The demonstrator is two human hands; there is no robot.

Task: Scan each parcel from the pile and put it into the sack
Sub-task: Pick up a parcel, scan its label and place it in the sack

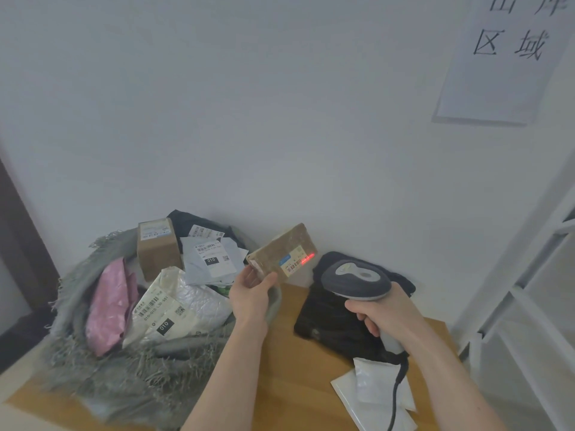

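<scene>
— Parcel first: where is it?

— Small brown cardboard parcel (281,255), taped over, up in my left hand (250,295) — fingers curled round its near end, label turned toward the grey handheld scanner (357,279). My right hand (381,315) is wrapped round the scanner's grip. The red scan line (308,259) sits on the right end of the white label (294,262), partly past the barcode, I think — it's blurred there.

— So how do I get a clean read?

— I'd tip the parcel so the line crosses every bar, and hold both hands steady until it registers. Then it goes left into the frayed grey woven sack (102,362), which already holds a pink bag (107,306), a brown box (158,248) and white mailers.

— Anything legible?

— "010" in a black block on the white padded mailer (174,309), with "010-010" above it; "010" again on the flat white mailer (211,259). The paper wall sign (504,57) reads "区域".
</scene>
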